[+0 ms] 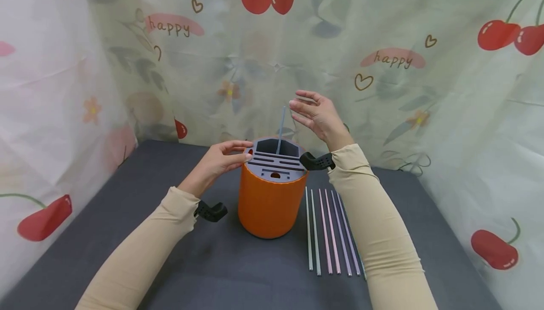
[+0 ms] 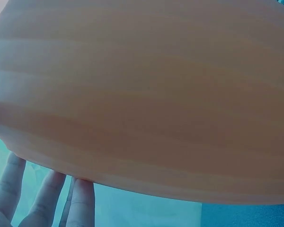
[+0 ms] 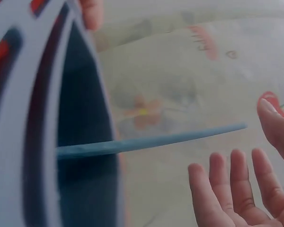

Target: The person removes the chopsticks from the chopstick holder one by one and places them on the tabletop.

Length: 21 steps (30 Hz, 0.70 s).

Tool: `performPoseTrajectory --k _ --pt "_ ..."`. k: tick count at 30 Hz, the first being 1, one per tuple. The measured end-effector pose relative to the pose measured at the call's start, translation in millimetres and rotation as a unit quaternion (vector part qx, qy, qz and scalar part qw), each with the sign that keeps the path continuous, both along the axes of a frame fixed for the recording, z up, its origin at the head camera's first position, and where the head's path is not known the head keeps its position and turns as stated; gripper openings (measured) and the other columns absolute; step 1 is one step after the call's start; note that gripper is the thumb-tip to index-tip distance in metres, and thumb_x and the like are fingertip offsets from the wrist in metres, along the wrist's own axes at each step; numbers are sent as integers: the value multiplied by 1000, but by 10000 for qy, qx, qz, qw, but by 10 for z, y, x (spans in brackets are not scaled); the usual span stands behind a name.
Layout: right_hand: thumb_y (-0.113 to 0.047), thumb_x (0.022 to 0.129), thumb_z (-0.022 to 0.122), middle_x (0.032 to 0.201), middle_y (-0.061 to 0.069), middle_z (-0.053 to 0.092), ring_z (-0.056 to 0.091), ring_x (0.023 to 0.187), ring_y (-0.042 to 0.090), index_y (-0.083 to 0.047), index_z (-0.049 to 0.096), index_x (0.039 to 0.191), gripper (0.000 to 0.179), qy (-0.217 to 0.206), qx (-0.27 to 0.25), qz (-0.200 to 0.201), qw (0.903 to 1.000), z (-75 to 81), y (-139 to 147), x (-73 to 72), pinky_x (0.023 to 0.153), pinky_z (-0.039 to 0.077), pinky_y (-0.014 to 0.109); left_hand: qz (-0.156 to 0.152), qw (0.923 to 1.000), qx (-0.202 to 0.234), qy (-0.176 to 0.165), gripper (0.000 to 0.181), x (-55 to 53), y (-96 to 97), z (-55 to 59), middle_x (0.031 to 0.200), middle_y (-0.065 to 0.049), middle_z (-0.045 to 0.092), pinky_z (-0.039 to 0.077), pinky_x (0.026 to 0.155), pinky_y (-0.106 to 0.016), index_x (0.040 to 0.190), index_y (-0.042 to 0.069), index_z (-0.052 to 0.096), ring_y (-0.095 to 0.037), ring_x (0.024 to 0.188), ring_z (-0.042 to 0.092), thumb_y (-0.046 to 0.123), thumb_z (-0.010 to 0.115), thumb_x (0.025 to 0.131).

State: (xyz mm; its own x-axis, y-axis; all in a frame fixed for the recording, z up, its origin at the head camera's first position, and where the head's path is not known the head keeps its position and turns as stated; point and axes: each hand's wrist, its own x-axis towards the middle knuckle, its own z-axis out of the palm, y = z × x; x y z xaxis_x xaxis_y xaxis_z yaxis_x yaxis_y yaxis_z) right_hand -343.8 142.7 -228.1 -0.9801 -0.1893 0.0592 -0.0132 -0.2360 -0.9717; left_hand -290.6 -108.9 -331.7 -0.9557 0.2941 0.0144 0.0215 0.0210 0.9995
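Observation:
An orange cylindrical holder [image 1: 268,206] with a grey slotted top [image 1: 276,174] stands upright on the table. A thin pale blue stick [image 1: 282,128] leans in the large dark compartment of that top, its upper part sticking out. Beside the stick's upper end is my right hand [image 1: 316,114], fingers spread and apart from it; the right wrist view shows a gap between the fingertips and the stick [image 3: 180,138]. My left hand [image 1: 218,161] rests against the holder's left rim, thumb at the front edge. In the left wrist view its fairly straight fingers [image 2: 42,198] meet the orange wall [image 2: 146,104].
Several thin metallic sticks [image 1: 326,234] in pale green, pink and purple lie side by side right of the holder, partly under the right forearm. A dark grey cloth [image 1: 204,272] covers the table. Cherry-printed curtains [image 1: 255,55] surround it at the back and sides.

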Motion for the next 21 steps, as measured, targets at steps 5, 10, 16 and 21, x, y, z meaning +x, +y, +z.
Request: performPoseTrajectory --k 5,10,16,21 --pt "4 84 63 125 13 48 53 113 28 -1 48 129 48 -328 466 262 9980 -108 -93 -55 93 45 42 40 10000 -32 -46 51 4 2 12 128 -3 48 43 97 -37 122 18 60 -21 116 48 32 77 75" --pt "5 84 62 120 13 50 54 111 32 2 47 128 47 -568 882 439 9935 -154 -134 -82 91 47 43 38 10000 23 -43 51 10 -1 18 127 -4 49 43 97 -37 122 17 60 -21 116 49 31 77 75" --pt "8 84 61 107 12 55 63 91 24 0 51 113 31 -872 1124 380 9891 -166 -158 -84 90 47 45 49 10000 4 -55 51 11 -6 27 126 -4 50 42 98 -37 121 18 60 -21 116 49 31 77 75" --pt "8 84 61 94 10 59 63 90 24 -1 52 105 25 -948 1122 324 9886 -145 -164 -77 89 47 44 90 9999 -45 -40 50 1 -25 29 125 -3 51 43 97 -37 120 19 61 -20 115 49 31 77 75"
